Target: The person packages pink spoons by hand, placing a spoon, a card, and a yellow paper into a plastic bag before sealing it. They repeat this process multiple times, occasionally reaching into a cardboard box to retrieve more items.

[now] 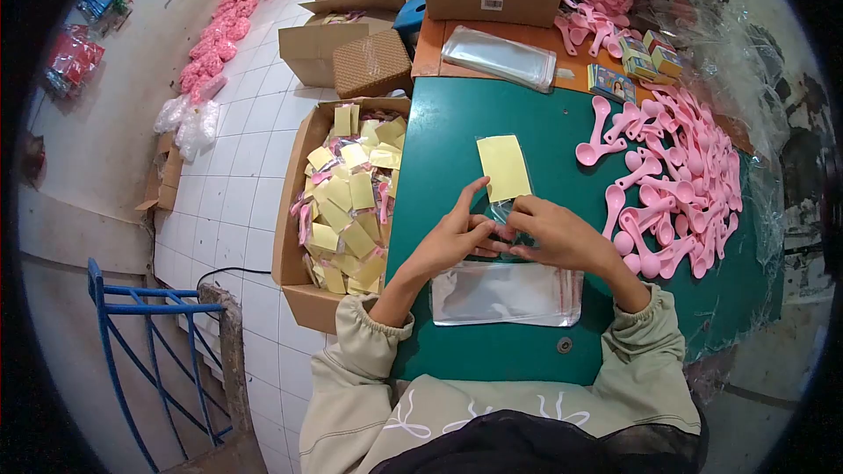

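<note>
A small clear plastic bag (502, 209) with a yellow card (505, 168) in it lies on the green table in front of me. My left hand (458, 233) is at its lower end, index finger stretched along the card's left side, the other fingers bent at the bag. From the right, my right hand (562, 233) grips the same lower end with curled fingers. The fingertips of both hands nearly meet, and what lies between them is partly hidden. Just below my hands is a stack of flat clear plastic bags (505, 297).
Pink measuring spoons (676, 184) are heaped on the table's right side. A cardboard box (285, 241) of filled bags stands to the left. More clear bags (500, 57), small card boxes (610, 83) and a brown carton (492, 0) sit at the back. A blue metal frame (149, 307) stands at lower left.
</note>
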Available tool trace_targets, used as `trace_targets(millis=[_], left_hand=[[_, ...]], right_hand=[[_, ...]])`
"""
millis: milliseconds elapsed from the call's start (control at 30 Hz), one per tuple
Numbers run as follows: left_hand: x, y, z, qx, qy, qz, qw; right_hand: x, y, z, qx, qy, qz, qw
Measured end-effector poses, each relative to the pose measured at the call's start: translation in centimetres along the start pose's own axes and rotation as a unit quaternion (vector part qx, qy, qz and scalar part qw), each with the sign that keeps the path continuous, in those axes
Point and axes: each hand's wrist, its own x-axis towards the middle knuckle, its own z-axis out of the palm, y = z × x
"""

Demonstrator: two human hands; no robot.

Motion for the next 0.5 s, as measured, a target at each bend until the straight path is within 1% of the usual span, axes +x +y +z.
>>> trace_targets(millis=[167,267,367,467,500], left_hand=[[0.2,-0.5,0.0,0.007,0.023,0.004,1.000],[0.2,-0.2,0.1,0.026,0.039,-0.011,0.999],[0.2,0.3,0.5,0.038,0.061,-0.010,0.997],[0.8,-0.5,0.2,0.039,0.078,0.009,0.996],[0.9,-0.6,0.2,0.062,0.088,0.024,0.994]], right_hand=[[0.0,-0.1,0.7,-0.020,0.029,-0.058,0.998],[0.2,-0.2,1.6,-0.039,0.073,-0.069,0.994],[0.3,-0.5,1.9,-0.061,0.081,-0.070,0.992],[0.2,-0.5,2.4,-0.065,0.101,-0.097,0.988],[0.2,-0.5,2.4,-0.061,0.093,-0.100,0.989]])
